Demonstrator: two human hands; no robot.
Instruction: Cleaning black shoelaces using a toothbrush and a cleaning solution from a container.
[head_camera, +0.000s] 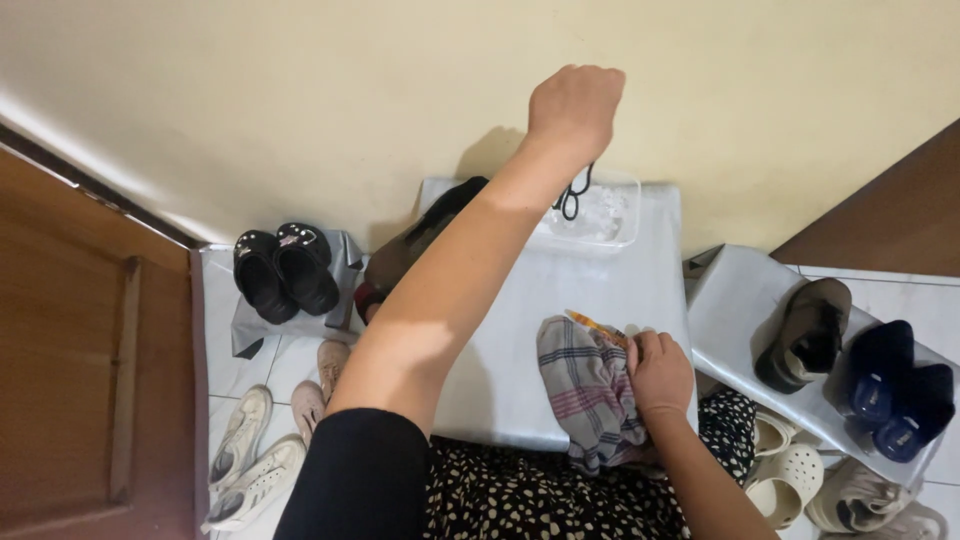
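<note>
Black sleeve (355, 475) and a spotted black-and-cream garment (520, 500) fill the bottom of the frame, nearest the lens, as a person works over a low grey-covered surface (600, 270) set against a cream wall (300, 90).

The left hand (575, 105) is raised well above the surface, fingers curled shut into a fist around a thin black loop of cord (572, 198) that hangs down from it. Directly below the cord, at the far edge of the surface, sits a clear plastic container (610, 215); whether the cord touches it cannot be told.

The right hand (658, 372) rests at the near right part of the surface, fingers bent and pinching the edge of a bunched plaid cloth (588, 390) in grey, white and pink. A small orange strip (590, 322) shows at the cloth's upper edge, just beside the fingertips.

A dark bag (415, 245) lies at the surface's left side, partly hidden by the raised forearm. To the left, a pair of black clogs (285, 268) stands on a smaller grey shelf, with pale pink shoes (322, 385) and white sneakers (245, 455) on the tiled floor below. A wooden door (70, 370) borders the far left. To the right, a slanted grey rack (730, 300) carries a brown shoe (805, 335) and navy slippers (895, 390), with cream clogs (785, 475) beneath.
</note>
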